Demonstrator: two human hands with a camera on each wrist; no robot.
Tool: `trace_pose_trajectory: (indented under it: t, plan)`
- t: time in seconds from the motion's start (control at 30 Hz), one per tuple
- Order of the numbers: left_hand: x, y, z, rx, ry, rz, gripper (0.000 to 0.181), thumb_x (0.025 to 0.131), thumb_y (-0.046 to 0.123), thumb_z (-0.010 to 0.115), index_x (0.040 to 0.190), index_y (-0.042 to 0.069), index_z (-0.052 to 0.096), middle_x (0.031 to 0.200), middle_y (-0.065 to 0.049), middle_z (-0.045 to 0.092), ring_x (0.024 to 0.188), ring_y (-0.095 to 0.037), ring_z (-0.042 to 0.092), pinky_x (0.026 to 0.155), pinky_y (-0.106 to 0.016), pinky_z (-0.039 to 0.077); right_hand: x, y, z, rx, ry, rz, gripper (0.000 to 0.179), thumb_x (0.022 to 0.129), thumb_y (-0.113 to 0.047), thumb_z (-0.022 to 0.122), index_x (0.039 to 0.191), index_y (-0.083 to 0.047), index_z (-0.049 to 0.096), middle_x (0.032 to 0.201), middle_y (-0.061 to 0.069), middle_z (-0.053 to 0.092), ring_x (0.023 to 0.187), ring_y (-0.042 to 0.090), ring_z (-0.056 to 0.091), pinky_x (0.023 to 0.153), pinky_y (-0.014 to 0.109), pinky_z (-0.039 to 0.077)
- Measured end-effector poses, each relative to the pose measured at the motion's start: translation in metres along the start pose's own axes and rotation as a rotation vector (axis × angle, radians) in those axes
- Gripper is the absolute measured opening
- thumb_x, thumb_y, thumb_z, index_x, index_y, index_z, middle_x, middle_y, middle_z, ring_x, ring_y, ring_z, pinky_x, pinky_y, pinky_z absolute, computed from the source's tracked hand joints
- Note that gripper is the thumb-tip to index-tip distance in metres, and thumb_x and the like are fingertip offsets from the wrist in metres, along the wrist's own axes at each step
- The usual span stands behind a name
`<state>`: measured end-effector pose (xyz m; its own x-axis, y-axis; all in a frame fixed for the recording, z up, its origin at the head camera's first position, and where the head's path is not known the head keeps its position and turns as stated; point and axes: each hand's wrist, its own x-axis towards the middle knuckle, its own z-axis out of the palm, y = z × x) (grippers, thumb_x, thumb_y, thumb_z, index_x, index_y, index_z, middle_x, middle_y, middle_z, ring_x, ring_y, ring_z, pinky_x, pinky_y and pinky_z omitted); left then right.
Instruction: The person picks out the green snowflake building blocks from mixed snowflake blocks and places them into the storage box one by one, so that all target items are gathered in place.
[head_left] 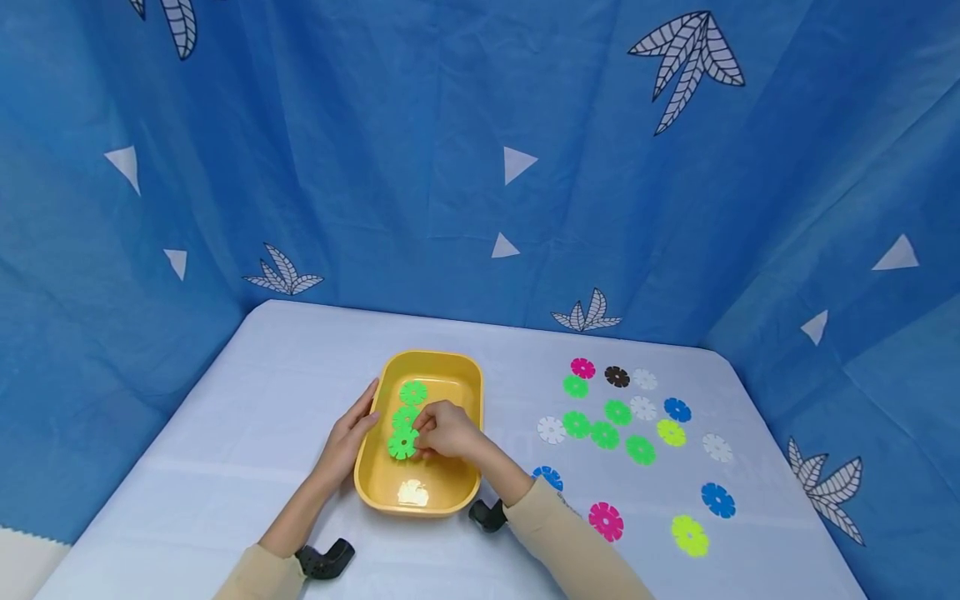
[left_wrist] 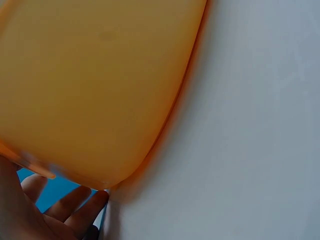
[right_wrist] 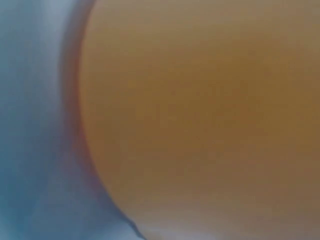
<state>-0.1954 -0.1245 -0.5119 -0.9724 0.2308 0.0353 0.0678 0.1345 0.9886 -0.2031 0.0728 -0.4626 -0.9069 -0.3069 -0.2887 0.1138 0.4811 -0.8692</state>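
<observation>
A yellow plastic basin (head_left: 457, 375) stands on the table, with several bright green notched discs inside in a column. My left hand (head_left: 348, 437) holds its left side, thumb at the rim and the other fingers along the outer wall. In the left wrist view, my left hand (left_wrist: 60, 212) shows at the basin's (left_wrist: 100, 100) edge. Reaching over the right rim, my right hand (head_left: 448, 432) pinches the edge of the nearest green disc (head_left: 402, 444). Behind that lie another green disc (head_left: 405, 417) and a farther one (head_left: 413, 392). The right wrist view shows only the blurred basin (right_wrist: 200, 110), no fingers.
Loose notched discs lie spread right of the basin: several green (head_left: 641, 450), white (head_left: 717, 447) and blue (head_left: 717, 500) ones, plus pink (head_left: 606, 522), yellow (head_left: 689, 536) and black (head_left: 617, 377). A blue patterned curtain (head_left: 420, 167) hangs behind the white-covered table (head_left: 300, 367).
</observation>
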Motion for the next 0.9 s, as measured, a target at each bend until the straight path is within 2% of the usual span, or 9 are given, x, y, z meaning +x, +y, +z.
trace_pose_trajectory:
  t: [0.6,0.9]
  plan:
    - [0.0005,-0.0015,0.0006,-0.001,-0.003,0.008,0.054,0.106,0.028,0.040,0.157,0.023,0.022,0.165,-0.004,0.014,0.152,-0.027,0.009,0.099,0.003,0.023,-0.0008,0.0021,0.0030,0.019,-0.003,0.027,0.009,0.085,0.007,0.068,0.092,0.004,0.064,0.071,0.009,0.061,0.058,0.019,0.070,0.052,0.026,0.057]
    - [-0.0003,-0.0007,0.0006,0.009,-0.003,-0.003,0.054,0.106,0.027,0.040,0.157,0.024,0.022,0.165,-0.004,0.014,0.152,-0.028,0.009,0.098,0.003,0.024,-0.0020,0.0031,0.0059,-0.006,0.010,0.022,0.009,0.085,0.006,0.069,0.093,0.004,0.065,0.070,0.008,0.064,0.056,0.020,0.070,0.051,0.027,0.057]
